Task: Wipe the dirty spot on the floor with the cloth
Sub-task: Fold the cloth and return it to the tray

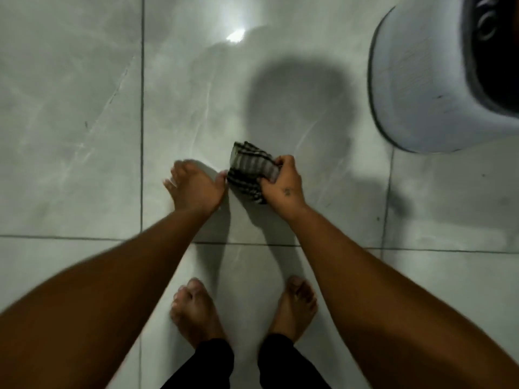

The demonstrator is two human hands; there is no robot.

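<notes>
Glossy grey floor (84, 136) fills the view — large marble-look tiles with pale veins, split by thin dark grout lines that cross just below the hands. A bright lamp glare sits on the tile near the top, and soft shadows spread across the middle tile and to the right. At the upper right corner stands a white rounded tub (415, 88) with a dark inside, blurred. The right hand (283, 186) is clenched around a folded black-and-white checked cloth (250, 175), holding it low over the middle tile; whether it touches the floor cannot be told. The left hand (196, 186) is released, fingers spread, its thumb just beside the cloth's left edge. Bare feet (193, 310) in dark trouser cuffs stand on the tile below. No dirty spot can be made out.
</notes>
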